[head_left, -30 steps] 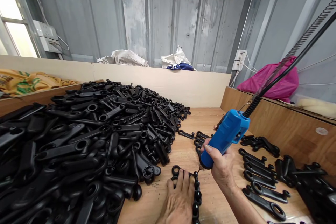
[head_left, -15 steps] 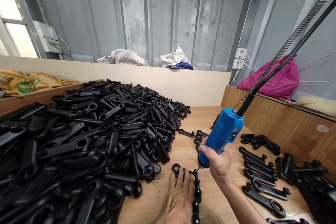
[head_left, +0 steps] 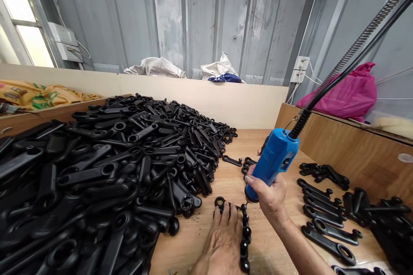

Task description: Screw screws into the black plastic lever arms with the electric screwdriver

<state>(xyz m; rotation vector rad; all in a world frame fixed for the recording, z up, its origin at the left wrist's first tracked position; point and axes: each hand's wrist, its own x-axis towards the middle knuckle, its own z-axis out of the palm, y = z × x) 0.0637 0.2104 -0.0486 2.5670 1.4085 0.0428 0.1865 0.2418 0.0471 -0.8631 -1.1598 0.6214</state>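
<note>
My right hand (head_left: 271,193) is wrapped round a blue power screwdriver (head_left: 272,163), tilted, its tip down at the knob end of a black crank arm. My left hand (head_left: 222,232) lies palm down with fingers spread over black crank arms, one ring end (head_left: 220,201) showing past the fingertips. Beside that hand, a row of black knobs (head_left: 245,234) runs toward the near edge. A single black arm (head_left: 232,160) lies beyond the hands, with a few more partly behind the screwdriver.
A large heap of black crank arms (head_left: 129,167) covers the left side. Rows of arms (head_left: 322,206) and another pile (head_left: 383,219) lie at right. Wooden boards (head_left: 371,150) edge the table. A coiled spring and black cable (head_left: 351,64) rise from the screwdriver to the upper right.
The view has shifted slightly, so most things appear a little further right. Both hands keep nearly the same pose, and the screwdriver stays at the knob end.
</note>
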